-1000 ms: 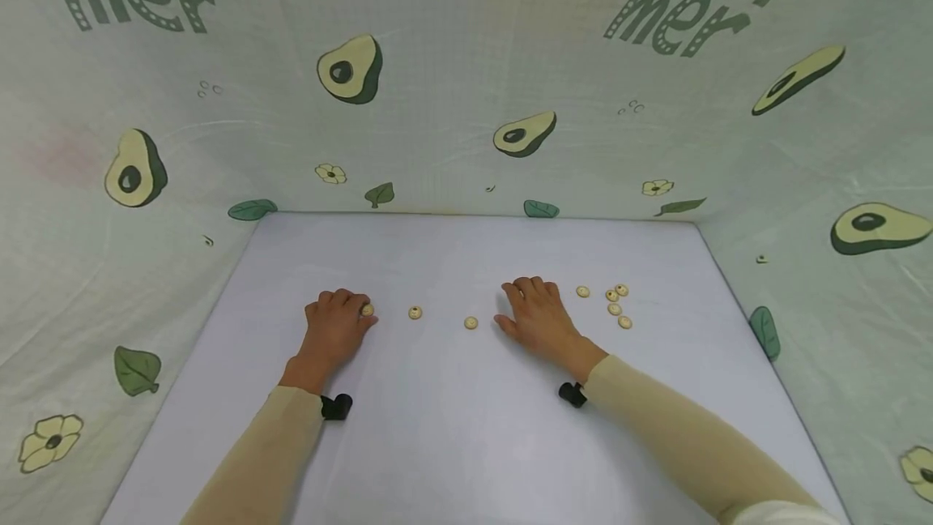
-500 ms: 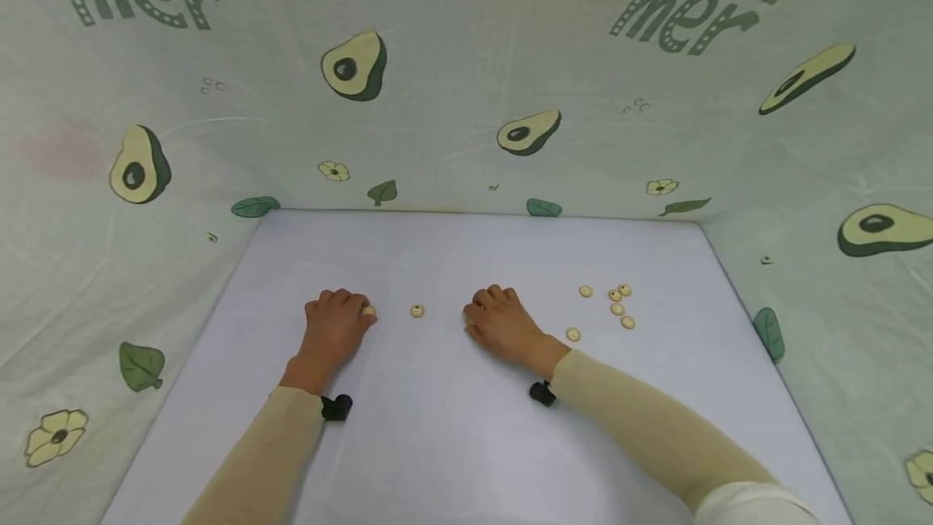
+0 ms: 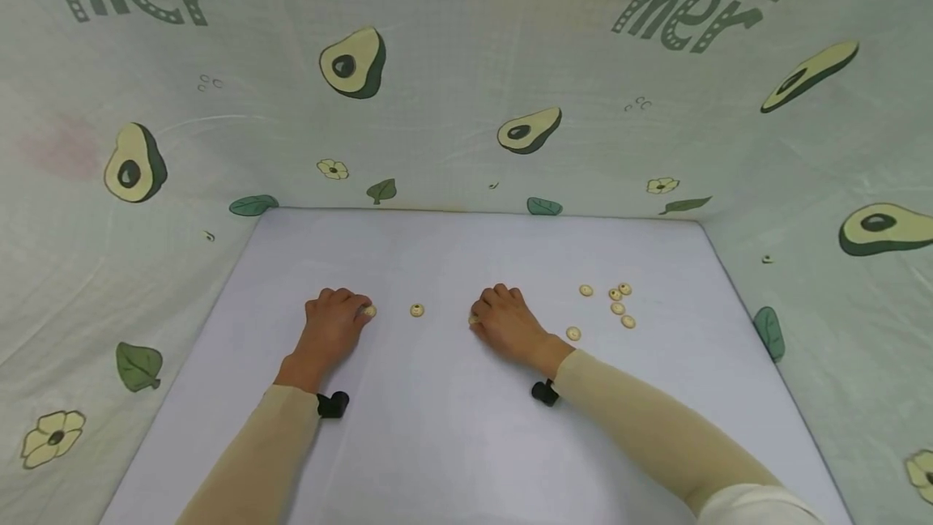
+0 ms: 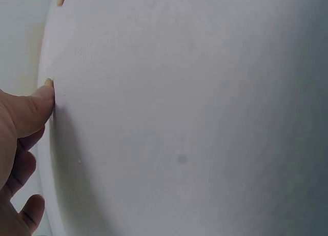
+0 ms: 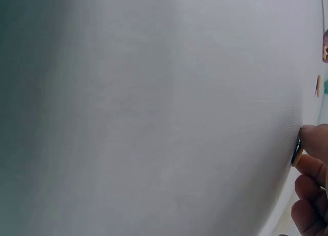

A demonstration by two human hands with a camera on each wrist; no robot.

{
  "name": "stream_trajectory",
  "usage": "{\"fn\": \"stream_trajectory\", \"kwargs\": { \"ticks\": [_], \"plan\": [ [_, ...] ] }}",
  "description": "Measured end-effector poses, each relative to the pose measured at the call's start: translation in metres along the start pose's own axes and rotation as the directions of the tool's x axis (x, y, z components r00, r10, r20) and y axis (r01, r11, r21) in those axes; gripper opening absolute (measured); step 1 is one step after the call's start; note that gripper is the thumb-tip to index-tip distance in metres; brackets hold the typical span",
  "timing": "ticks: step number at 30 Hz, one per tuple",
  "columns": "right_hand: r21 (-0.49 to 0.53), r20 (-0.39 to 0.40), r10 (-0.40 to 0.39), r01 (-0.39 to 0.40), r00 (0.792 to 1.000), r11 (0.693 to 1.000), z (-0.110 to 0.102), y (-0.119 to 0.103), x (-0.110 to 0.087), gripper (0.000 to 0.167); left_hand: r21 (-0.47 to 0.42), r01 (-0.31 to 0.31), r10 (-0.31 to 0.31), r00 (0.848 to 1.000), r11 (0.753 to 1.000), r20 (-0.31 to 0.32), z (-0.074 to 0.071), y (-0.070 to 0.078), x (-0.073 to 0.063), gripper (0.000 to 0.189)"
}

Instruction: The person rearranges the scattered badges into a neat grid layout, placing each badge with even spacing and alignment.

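Note:
Small round pale-yellow discs with dark marks lie on the white table. My left hand (image 3: 331, 330) pinches one disc (image 3: 370, 311) between thumb and index finger; in the left wrist view only a sliver of this disc (image 4: 48, 82) shows above the thumb. At the middle of the table, my right hand (image 3: 510, 326) pinches another disc (image 3: 473, 320), mostly covered by its fingers. The right wrist view shows that disc on edge (image 5: 297, 151), dark on one face, tilted close to the tabletop. A single disc (image 3: 417, 310) lies flat between the two hands.
Right of the right hand lie several more discs: one near the wrist (image 3: 573, 334), one farther back (image 3: 586, 290), and a loose cluster (image 3: 618, 309). A cloth (image 3: 437, 104) printed with avocados stands around the table's (image 3: 437, 444) back and sides. Black wrist cameras sit on both sleeves.
My right hand has moved left onto the disc that lay beside it and now pinches it, uncovering another disc near its wrist. The left hand has stayed in place on its disc.

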State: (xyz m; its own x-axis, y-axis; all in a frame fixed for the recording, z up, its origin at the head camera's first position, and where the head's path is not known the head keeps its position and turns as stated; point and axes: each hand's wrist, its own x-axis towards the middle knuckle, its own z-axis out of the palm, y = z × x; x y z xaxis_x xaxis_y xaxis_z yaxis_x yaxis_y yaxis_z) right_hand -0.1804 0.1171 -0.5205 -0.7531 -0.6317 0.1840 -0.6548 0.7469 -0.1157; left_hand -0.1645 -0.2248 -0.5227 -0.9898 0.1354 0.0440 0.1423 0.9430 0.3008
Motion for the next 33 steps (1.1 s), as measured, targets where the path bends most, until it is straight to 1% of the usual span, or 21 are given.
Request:
{"fn": "stream_trajectory", "kwargs": {
  "ticks": [4,14,18,22,28,30,33],
  "plan": [
    [0.021,0.005,0.03,-0.03,1.0,0.999,0.0003,0.0018,-0.0003,0.014,0.011,-0.011,0.011,1.0,1.0,0.001,-0.001,0.0013,-0.0003,0.027],
    [0.051,0.028,0.064,-0.065,0.998,0.997,-0.0008,0.0051,-0.0004,0.021,0.017,-0.012,0.012,1.0,1.0,-0.003,-0.003,0.0017,-0.0016,0.024],
    [0.074,0.022,0.054,-0.055,0.998,0.996,-0.0025,0.0056,0.0001,0.02,0.017,-0.01,0.011,1.0,1.0,-0.01,-0.004,0.003,-0.0019,0.022],
    [0.1,0.041,0.053,-0.057,0.998,0.993,-0.0032,0.0062,0.0015,0.016,0.014,-0.007,0.007,1.0,1.0,-0.011,-0.0042,0.0039,-0.0023,0.022],
    [0.144,0.081,0.123,-0.133,0.989,0.98,-0.0058,0.0071,0.0048,0.02,0.009,-0.005,0.005,1.0,1.0,-0.014,-0.003,0.0037,-0.0022,0.022],
    [0.141,0.084,0.121,-0.132,0.989,0.981,-0.006,0.0076,0.0055,0.021,0.008,-0.006,0.007,1.0,1.0,-0.019,-0.0032,0.0037,-0.0025,0.022],
    [0.124,0.083,0.093,-0.103,0.992,0.987,-0.0059,0.0082,0.0056,0.019,0.011,-0.009,0.009,1.0,1.0,-0.024,-0.0031,0.0036,-0.0024,0.022]
  ]
}}
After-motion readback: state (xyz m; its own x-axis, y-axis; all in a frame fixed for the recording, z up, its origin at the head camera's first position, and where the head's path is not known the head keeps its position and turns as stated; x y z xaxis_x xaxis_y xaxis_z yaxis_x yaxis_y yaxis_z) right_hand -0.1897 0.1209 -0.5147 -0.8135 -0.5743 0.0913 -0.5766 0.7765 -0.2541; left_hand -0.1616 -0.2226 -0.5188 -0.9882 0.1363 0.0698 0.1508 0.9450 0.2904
